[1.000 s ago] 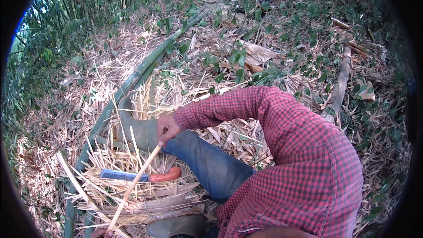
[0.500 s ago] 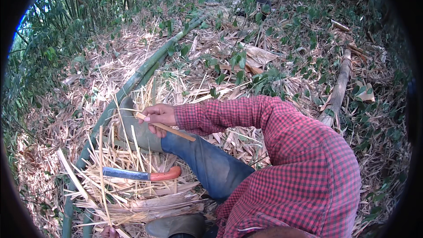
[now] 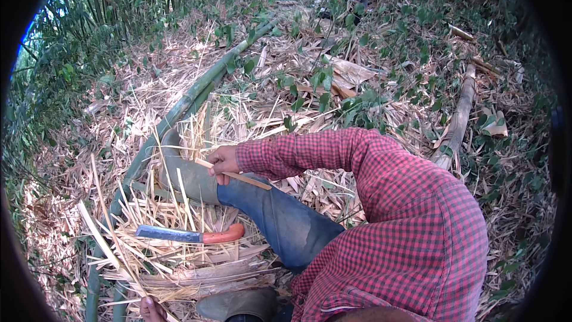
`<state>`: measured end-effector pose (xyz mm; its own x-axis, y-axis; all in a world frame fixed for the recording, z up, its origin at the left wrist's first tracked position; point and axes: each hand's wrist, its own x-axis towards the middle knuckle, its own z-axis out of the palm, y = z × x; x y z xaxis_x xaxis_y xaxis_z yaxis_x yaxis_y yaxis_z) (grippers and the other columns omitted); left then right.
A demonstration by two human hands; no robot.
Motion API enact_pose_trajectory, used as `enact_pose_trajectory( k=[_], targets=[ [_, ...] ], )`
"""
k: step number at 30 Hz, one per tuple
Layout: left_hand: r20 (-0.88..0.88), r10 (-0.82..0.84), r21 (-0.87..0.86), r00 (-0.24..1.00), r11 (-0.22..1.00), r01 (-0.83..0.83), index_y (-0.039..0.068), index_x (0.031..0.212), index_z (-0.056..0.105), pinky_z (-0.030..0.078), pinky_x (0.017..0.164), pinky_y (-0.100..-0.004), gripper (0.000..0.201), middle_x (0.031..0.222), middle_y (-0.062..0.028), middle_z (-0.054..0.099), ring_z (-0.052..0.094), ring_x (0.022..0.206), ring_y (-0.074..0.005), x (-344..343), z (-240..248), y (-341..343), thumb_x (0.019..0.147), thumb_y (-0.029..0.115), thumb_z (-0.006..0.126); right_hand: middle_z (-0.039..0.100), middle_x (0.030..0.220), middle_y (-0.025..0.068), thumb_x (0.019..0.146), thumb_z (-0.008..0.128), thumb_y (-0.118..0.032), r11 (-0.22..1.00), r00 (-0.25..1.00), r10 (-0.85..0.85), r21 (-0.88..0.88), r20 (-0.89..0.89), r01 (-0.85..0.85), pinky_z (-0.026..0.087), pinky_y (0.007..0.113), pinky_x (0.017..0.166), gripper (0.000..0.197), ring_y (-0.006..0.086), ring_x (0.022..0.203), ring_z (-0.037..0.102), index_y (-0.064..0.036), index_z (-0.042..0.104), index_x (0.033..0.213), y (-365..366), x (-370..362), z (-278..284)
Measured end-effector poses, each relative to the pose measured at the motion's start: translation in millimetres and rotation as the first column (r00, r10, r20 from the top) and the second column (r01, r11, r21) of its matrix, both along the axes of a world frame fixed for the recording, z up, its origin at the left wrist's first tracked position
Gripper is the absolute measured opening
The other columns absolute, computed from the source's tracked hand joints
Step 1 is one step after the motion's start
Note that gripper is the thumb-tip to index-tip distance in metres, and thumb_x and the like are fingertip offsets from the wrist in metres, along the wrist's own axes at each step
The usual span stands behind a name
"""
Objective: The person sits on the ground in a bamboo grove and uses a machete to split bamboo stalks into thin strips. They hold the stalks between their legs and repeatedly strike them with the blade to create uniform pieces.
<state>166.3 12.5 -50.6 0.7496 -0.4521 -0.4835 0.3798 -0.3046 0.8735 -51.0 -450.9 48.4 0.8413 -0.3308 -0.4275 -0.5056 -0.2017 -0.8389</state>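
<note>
A short, flat strip of pale wood is held by the right hand, with the fingers closed narrowly around it. The strip is kept slanted above the bent leg in blue trousers, and one end is pointed toward the upper left. By the left hand, which is partly cut by the lower edge, the lower end of a long thin stick is held; how all its fingers are placed cannot be told. The stick is leaned up and to the left.

Between the two hands, a knife with an orange-red handle is laid flat on scattered pale splints, and it is touched by neither hand. Beside them, green bamboo poles are stretched along the ground. Farther behind, another person is seen among the leaves.
</note>
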Motion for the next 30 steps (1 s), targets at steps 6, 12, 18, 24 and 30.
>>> enact_pose_trajectory(
  k=[6, 12, 18, 24, 30],
  targets=[
    [0.149, 0.064, -0.294, 0.987, 0.956, -0.018, 0.011, 0.079, 0.05, 0.016, 0.039, -0.0153, 0.026, 0.05, 0.0087, 0.03, 0.024, 0.044, 0.0009, -10.4, -5.6, -18.6, 0.092, 0.033, 0.05, 0.064, 0.073, 0.0093, 0.088, 0.051, -0.027, 0.999, 1.0, -0.024, 0.034, 0.018, 0.023, 0.051, 0.028, 0.054, 0.029, 0.0161, 0.064, 0.065, -0.0002, 0.059, 0.09, 6.9, 7.4, 9.3],
    [0.118, 0.237, -0.262, 0.964, 0.944, -0.2, 0.011, 0.079, 0.049, 0.016, 0.039, -0.0171, 0.03, 0.056, 0.008, 0.031, 0.024, 0.045, -0.0001, -45.5, 28.8, -44.2, 0.092, 0.038, 0.047, 0.064, 0.072, 0.0073, 0.088, 0.052, -0.027, 0.999, 0.994, 0.044, -0.026, 0.099, -0.042, 0.051, 0.028, 0.054, 0.028, 0.0138, 0.063, 0.064, -0.0003, 0.059, 0.088, 1.9, 11.4, 3.6],
    [-0.068, 0.18, -0.297, 0.981, 0.935, -0.192, 0.011, 0.092, 0.053, 0.015, 0.038, -0.0183, 0.027, 0.056, 0.0104, 0.028, 0.023, 0.044, 0.0, -79.8, 28.0, -74.7, 0.093, 0.037, 0.046, 0.06, 0.064, 0.0054, 0.085, 0.058, -0.027, 0.982, 0.982, 0.062, -0.188, 0.176, -0.028, 0.049, 0.027, 0.053, 0.029, 0.0117, 0.057, 0.059, 0.0015, 0.06, 0.082, 28.1, 28.4, -15.2],
    [0.195, 0.056, -0.296, 0.979, 0.955, 0.004, 0.004, 0.09, 0.052, 0.035, 0.051, -0.0195, 0.026, 0.063, 0.0016, 0.045, 0.041, 0.055, -0.0059, -101.5, 15.2, -100.8, 0.096, 0.026, 0.04, 0.062, 0.071, 0.0066, 0.084, 0.062, -0.03, 0.947, 0.992, 0.093, 0.3, 0.08, -0.113, 0.052, 0.024, 0.055, 0.031, 0.0107, 0.058, 0.059, -0.0005, 0.063, 0.095, 111.1, 67.8, -58.8],
    [0.077, -0.03, -0.229, 0.997, 0.972, 0.047, 0.0, 0.091, 0.051, 0.047, 0.069, -0.0252, 0.031, 0.079, -0.0081, 0.06, 0.058, 0.073, -0.0126, -115.3, 9.8, -95.5, 0.098, 0.027, 0.037, 0.061, 0.071, 0.0084, 0.082, 0.065, -0.023, 0.925, 0.957, 0.164, 0.301, 0.24, -0.234, 0.053, 0.024, 0.056, 0.026, 0.0107, 0.063, 0.061, 0.0019, 0.061, 0.088, 176.3, 76.8, -96.6]
  ],
)
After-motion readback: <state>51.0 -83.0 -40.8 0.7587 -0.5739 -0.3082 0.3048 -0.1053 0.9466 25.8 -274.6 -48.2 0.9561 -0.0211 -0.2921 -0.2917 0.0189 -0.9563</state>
